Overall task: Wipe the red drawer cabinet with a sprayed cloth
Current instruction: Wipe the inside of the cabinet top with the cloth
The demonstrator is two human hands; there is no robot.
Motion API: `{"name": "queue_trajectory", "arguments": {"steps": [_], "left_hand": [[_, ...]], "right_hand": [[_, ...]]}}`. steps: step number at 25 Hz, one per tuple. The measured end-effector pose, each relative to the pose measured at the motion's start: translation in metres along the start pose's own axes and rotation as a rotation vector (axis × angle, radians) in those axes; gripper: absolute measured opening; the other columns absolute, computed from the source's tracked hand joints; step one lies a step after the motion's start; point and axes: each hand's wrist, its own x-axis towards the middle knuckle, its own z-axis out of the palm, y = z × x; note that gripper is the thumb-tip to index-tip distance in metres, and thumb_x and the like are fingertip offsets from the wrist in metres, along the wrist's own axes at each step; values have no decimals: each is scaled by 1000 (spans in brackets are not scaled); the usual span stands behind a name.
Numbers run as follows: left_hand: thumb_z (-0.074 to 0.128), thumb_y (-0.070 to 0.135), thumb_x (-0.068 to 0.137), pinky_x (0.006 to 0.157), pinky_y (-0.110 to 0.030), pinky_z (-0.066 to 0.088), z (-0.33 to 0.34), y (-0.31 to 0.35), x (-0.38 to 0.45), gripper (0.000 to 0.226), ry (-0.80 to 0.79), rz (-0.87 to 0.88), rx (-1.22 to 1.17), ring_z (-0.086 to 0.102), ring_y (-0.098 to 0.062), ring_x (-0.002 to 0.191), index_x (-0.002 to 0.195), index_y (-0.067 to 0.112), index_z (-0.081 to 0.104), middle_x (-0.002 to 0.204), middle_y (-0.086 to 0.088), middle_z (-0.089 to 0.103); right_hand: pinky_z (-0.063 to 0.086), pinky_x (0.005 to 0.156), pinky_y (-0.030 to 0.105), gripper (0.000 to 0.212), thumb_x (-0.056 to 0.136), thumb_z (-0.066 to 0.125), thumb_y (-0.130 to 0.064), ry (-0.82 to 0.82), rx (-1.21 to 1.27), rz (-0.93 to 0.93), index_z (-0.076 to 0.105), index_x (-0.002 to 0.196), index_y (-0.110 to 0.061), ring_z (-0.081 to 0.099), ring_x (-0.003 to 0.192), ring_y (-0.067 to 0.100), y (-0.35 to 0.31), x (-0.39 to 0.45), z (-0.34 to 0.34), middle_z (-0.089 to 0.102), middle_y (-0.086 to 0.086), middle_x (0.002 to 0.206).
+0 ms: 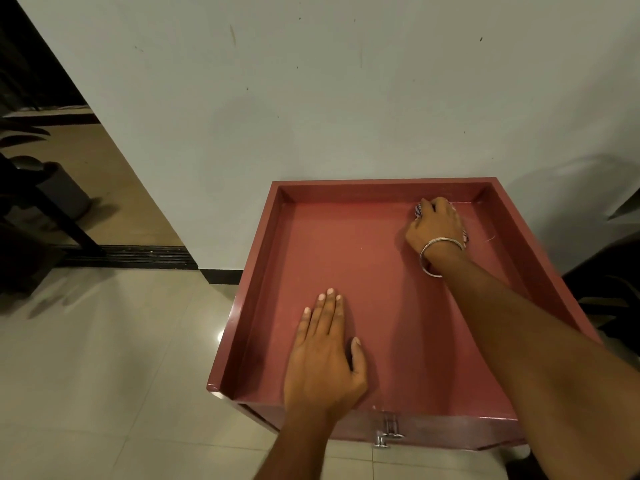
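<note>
Right hand (437, 223) at 1 o'clock, fingers curled over patterned cloth (419, 210) on red drawer cabinet (349, 244) top; left hand (323, 351) at 6 o'clock, fingers straight, flat on it.

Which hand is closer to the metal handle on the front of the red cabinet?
Left. The left hand lies flat on the cabinet top near its front edge, just up and left of the metal handle. The right hand presses the cloth far back, near the wall.

The right hand (437, 221) covers most of the cloth (419, 210) near the far right corner of the cabinet (263, 271), so its pattern stays unclear.
</note>
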Motion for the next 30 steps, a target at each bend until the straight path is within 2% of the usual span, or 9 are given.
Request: {"name": "queue_trajectory", "arguments": {"steps": [3, 5, 9, 13, 18, 22, 25, 28, 30], "left_hand": [[23, 43, 90, 121, -28, -3, 1, -2, 0, 71, 1, 1, -2, -6, -3, 147, 154, 17, 9, 162, 6, 2], [21, 44, 90, 120, -27, -4, 0, -2, 1, 71, -2, 10, 7, -7, -3, 147, 154, 17, 8, 162, 6, 1], [19, 45, 90, 121, -27, -6, -1, -1, 1, 72, -7, 12, 3, -10, -2, 146, 154, 18, 4, 162, 7, -3], [19, 45, 90, 121, -27, -6, -1, -2, 0, 71, -9, 3, 12, -9, -2, 146, 154, 18, 4, 162, 7, -2], [18, 45, 89, 121, -27, -3, 2, -3, 0, 72, -6, 13, 22, -7, -2, 147, 154, 18, 6, 162, 7, 0], [17, 47, 89, 121, -27, -4, 0, -2, -1, 72, -4, 10, 7, -7, -1, 146, 154, 19, 5, 161, 8, -1], [19, 46, 90, 121, -26, -4, 1, -2, 0, 71, 6, 10, 3, -7, -1, 146, 154, 19, 7, 161, 8, 0], [17, 46, 89, 121, -27, -4, 3, -4, 0, 71, -2, 14, 21, -6, -2, 147, 154, 18, 7, 161, 8, 0], [15, 47, 89, 121, -27, -3, 2, -4, 1, 72, -2, 12, 34, -7, -1, 146, 154, 19, 6, 161, 8, 0]], "right_hand": [[28, 110, 41, 53, 78, 48, -19, -82, 63, -111, 49, 129, -5, 43, 123, 38, -15, 1, 4, 50, 18, 125], [27, 112, 41, 46, 82, 48, -19, -86, 89, -171, 51, 125, -6, 37, 133, 36, -9, 0, 5, 50, 17, 129], [19, 116, 43, 43, 89, 47, -22, -28, 25, -85, 47, 131, -12, 27, 141, 29, 25, 3, 0, 46, 11, 140], [19, 117, 43, 45, 88, 44, -22, 2, -3, -58, 48, 130, -6, 31, 138, 33, 16, 6, 8, 48, 15, 137], [21, 118, 41, 47, 89, 44, -22, -54, 25, -191, 47, 132, -6, 35, 136, 33, 14, 1, 8, 49, 14, 137], [27, 115, 43, 53, 83, 32, -29, -22, -23, -98, 51, 126, -5, 42, 128, 35, 56, 10, -2, 55, 17, 129], [28, 114, 44, 49, 84, 38, -25, -37, -54, -24, 51, 126, -3, 41, 129, 38, 70, 14, -7, 54, 19, 129], [26, 115, 43, 57, 77, 31, -28, -45, -37, -54, 55, 122, -2, 44, 125, 37, 51, 12, -6, 58, 18, 124], [25, 116, 41, 51, 81, 37, -26, -53, -4, -116, 54, 124, -4, 42, 129, 35, 33, 5, -2, 57, 15, 127]]}}
